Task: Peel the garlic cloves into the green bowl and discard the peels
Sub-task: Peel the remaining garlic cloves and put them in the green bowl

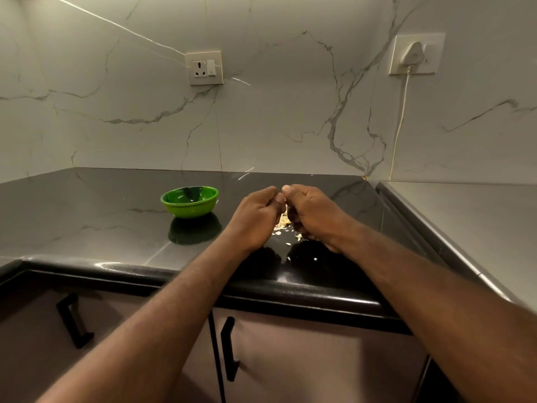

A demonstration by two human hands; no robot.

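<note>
Both hands, the left hand (pixel 257 218) and the right hand (pixel 315 216), are curling thumb to thumb above the black table (pixel 87 216), pinching a mostly hidden pale garlic clove (pixel 286 211) between them. Peels (pixel 282 226) are lying scattered beneath. Left of the 2 hands, the green bowl (pixel 190 206) is sitting upright.

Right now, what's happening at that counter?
A person's left hand and right hand are held together above the black counter, fingers curled, pinching what looks like a garlic clove, mostly hidden between them. Loose peels lie on the counter right below. The green bowl sits to the left, apart from the hands; its contents can't be made out.
</note>
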